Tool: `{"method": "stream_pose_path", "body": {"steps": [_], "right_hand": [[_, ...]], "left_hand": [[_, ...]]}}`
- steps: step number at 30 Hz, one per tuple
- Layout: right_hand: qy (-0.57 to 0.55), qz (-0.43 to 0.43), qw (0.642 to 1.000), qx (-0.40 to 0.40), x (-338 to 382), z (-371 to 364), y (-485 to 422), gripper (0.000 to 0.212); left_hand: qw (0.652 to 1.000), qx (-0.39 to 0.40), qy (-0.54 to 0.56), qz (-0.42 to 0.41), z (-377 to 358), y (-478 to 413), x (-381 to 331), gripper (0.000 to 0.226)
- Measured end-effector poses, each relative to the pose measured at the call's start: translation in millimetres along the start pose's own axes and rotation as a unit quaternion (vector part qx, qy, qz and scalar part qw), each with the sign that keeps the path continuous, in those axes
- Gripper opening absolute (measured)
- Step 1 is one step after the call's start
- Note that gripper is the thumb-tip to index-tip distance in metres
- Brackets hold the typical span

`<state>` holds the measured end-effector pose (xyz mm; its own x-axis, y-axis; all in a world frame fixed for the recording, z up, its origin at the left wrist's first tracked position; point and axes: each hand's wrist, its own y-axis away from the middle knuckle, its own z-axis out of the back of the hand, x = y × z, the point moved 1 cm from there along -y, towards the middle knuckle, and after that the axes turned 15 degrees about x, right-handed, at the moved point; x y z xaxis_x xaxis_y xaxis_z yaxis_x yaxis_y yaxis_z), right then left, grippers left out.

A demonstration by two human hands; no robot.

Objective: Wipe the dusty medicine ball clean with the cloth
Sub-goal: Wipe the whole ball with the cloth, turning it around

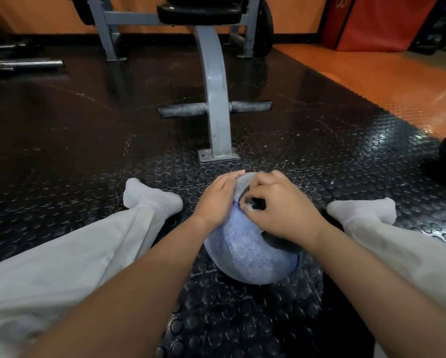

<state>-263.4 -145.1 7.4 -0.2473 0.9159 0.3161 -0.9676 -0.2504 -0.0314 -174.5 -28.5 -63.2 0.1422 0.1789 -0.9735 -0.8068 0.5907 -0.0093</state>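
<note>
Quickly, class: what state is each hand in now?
Left hand: open, flat on the dusty blue round medicine ball.
Right hand: closed, pinching a small dark cloth.

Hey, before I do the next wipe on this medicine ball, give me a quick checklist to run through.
1. Steadying: left hand rests flat on the medicine ball: ok.
2. Grip: right hand curls round the grey cloth: ok.
3. Cloth against the ball, near its top: ok.
4. Dust gone: a pale film covers the near side: not ok.
5. Underside, against the floor: cannot tell.
6. Room ahead: bench post stands apart from the ball: ok.
</note>
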Motion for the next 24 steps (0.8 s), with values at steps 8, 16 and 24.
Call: {"method": "stream_pose_path", "body": {"steps": [8, 16, 24], "right_hand": [[-0.123, -0.181, 0.970, -0.109, -45.3, 10.1, -11.2, 0.031], [-0.016, 0.022, 0.999, -0.035, -13.2, -3.7, 10.9, 0.011], [-0.119, -0.127, 0.981, -0.089, -41.2, 12.0, -10.1, 0.027]], "left_hand": [[0.996, -0.021, -0.079, 0.041, -11.9, -2.8, -12.1, 0.038], [0.999, -0.032, -0.008, 0.020, -7.5, 10.3, -6.1, 0.031], [0.998, -0.035, -0.034, 0.039, -8.7, 6.3, -7.3, 0.034]]}}
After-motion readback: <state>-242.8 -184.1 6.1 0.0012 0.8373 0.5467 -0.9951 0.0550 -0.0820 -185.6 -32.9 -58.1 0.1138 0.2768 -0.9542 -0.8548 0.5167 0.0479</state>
